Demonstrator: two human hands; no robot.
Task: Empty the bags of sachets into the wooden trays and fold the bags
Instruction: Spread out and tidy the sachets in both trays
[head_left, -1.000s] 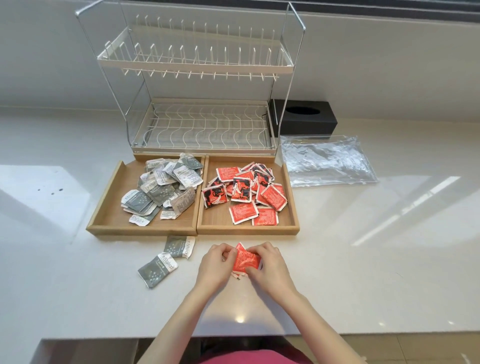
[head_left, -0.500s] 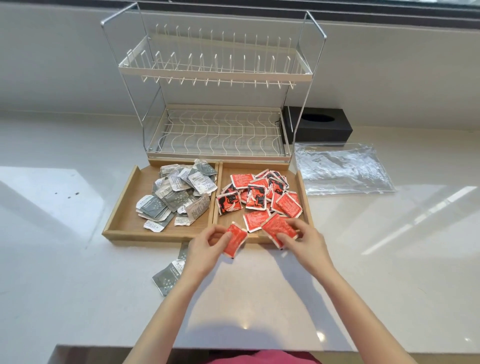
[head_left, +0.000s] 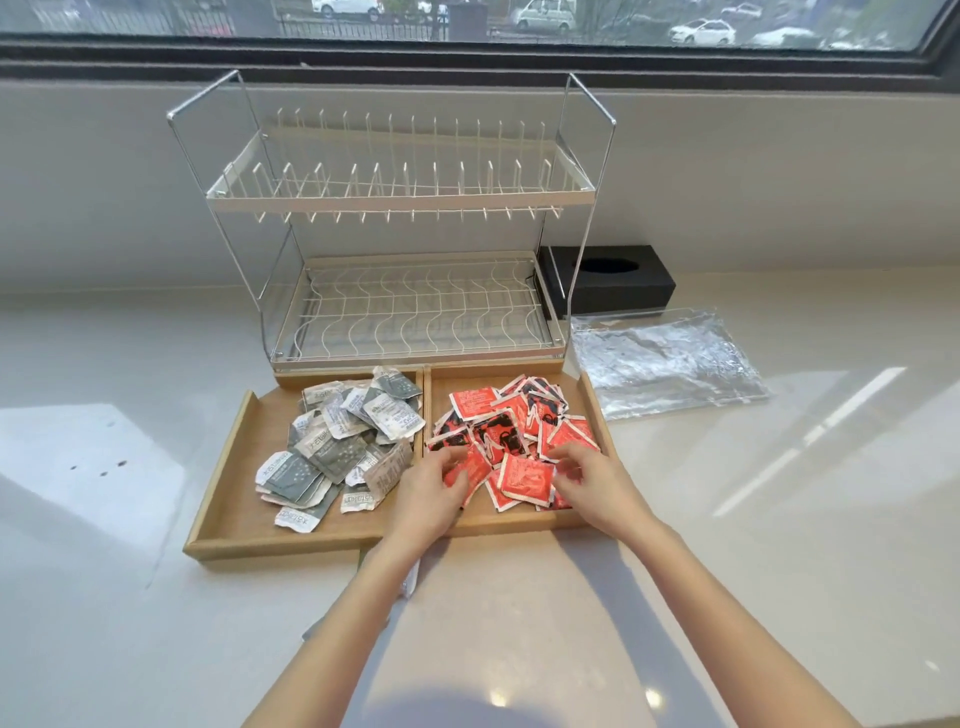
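Red sachets (head_left: 522, 475), centre frame: we pinch them with left hand (head_left: 434, 493) and right hand (head_left: 592, 480); careless release risks spilling over the tray (head_left: 519, 525) rim.

Bare forearms, no sleeves, rings or watch.

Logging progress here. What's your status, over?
Both hands, left and right, setting red sachets into right tray. Clear bag unfolded. Nothing blocking.

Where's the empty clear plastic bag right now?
In the head view, the clear plastic bag lies flat on the counter, right of the wooden tray of red sachets and just in front of the black tissue box.
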